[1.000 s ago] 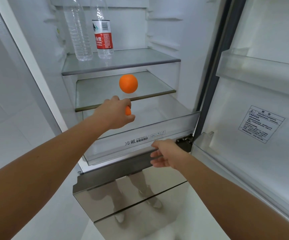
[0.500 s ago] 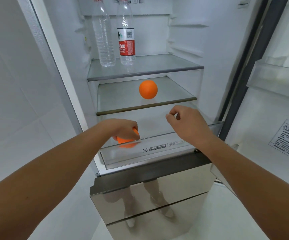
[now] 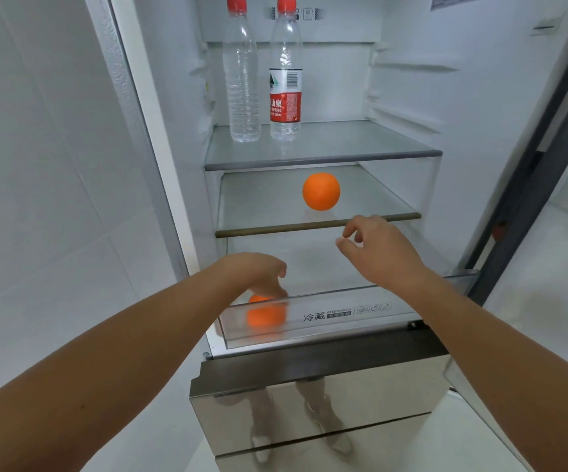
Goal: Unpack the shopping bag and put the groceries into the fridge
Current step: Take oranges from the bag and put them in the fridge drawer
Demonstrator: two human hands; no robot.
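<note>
Orange-skinned and blurred, an orange [image 3: 264, 316] is touched from above by the left hand [image 3: 258, 272] inside the clear crisper drawer [image 3: 343, 313], lower centre; whether it is gripped cannot be told. The right hand [image 3: 374, 252] is held empty and loosely curled, mid-frame.
</note>
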